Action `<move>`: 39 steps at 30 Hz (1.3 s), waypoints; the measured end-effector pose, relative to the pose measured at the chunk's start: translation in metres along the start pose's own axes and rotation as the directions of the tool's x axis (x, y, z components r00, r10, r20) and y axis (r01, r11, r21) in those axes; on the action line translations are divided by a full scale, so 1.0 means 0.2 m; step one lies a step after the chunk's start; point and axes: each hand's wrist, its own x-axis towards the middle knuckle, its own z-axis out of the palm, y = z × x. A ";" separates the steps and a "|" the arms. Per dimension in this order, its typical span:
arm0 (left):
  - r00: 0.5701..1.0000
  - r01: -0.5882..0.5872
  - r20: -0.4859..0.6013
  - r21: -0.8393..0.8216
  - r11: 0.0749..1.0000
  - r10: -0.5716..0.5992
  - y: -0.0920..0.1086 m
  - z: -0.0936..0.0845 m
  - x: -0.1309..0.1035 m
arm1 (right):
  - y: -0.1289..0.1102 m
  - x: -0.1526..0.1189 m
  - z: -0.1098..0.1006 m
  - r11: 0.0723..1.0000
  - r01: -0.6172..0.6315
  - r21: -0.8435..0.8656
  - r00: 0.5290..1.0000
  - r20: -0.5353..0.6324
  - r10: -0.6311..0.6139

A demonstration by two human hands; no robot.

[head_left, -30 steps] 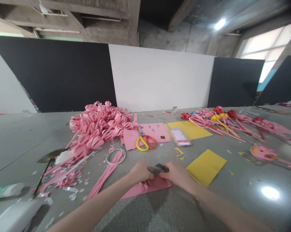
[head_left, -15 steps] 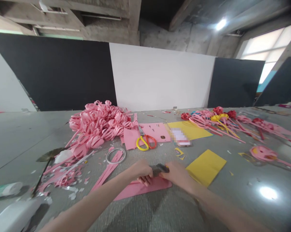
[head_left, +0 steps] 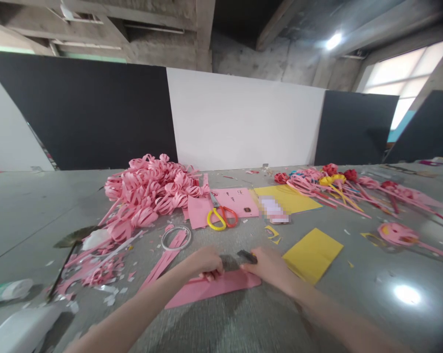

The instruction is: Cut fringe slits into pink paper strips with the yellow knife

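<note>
My left hand (head_left: 209, 262) has its fingers curled down at the upper edge of a folded pink paper sheet (head_left: 217, 289) on the floor. A small dark tool (head_left: 247, 256), whose exact kind I cannot make out, sticks out of my closed right hand (head_left: 268, 264). That hand rests by the paper's right end. Beyond the hands, scissors (head_left: 221, 215) with one yellow and one orange handle lie on a printed pink sheet (head_left: 243, 196). A roll of clear tape (head_left: 176, 238) lies on pink paper strips (head_left: 162, 267) to the left.
A heap of looped pink paper strips (head_left: 151, 189) stands at the back left. Yellow paper (head_left: 313, 255) and a phone (head_left: 274, 210) lie to the right. Finished-looking paper flowers (head_left: 331, 181) lie behind them. A bottle (head_left: 10, 290) and paper scraps (head_left: 103, 269) are at left.
My left hand has slid left along the pink paper, away from the dark tool. My right hand stays nearly in place with the tool. The paper has shifted slightly left.
</note>
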 end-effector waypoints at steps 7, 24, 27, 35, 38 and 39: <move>0.989 -0.038 -0.136 0.156 0.987 0.059 -0.01 0.00 -0.05 | -0.01 0.00 -0.01 1.000 0.007 -0.013 1.000 0.000 -0.007; 0.573 -0.108 -0.499 0.740 0.663 0.650 -0.18 0.49 -0.13 | 0.00 0.00 0.01 1.000 -0.007 -0.011 1.000 -0.028 0.007; 0.543 -0.106 -0.507 0.749 0.654 0.669 -0.20 0.50 -0.11 | 0.00 -0.01 0.02 1.000 -0.004 -0.024 0.998 -0.056 0.003; 0.524 -0.134 -0.519 0.733 0.667 0.675 -0.20 0.50 -0.11 | 0.00 -0.02 -0.09 0.976 0.174 -0.131 0.900 -0.381 -0.212; 0.532 -0.162 -0.524 0.709 0.687 0.666 -0.19 0.49 -0.13 | 0.01 -0.03 -0.12 0.919 0.333 -0.211 0.825 -0.407 -0.393; 0.533 -0.169 -0.527 0.700 0.694 0.662 -0.19 0.49 -0.13 | 0.01 -0.03 -0.12 0.890 0.384 -0.246 0.800 -0.393 -0.453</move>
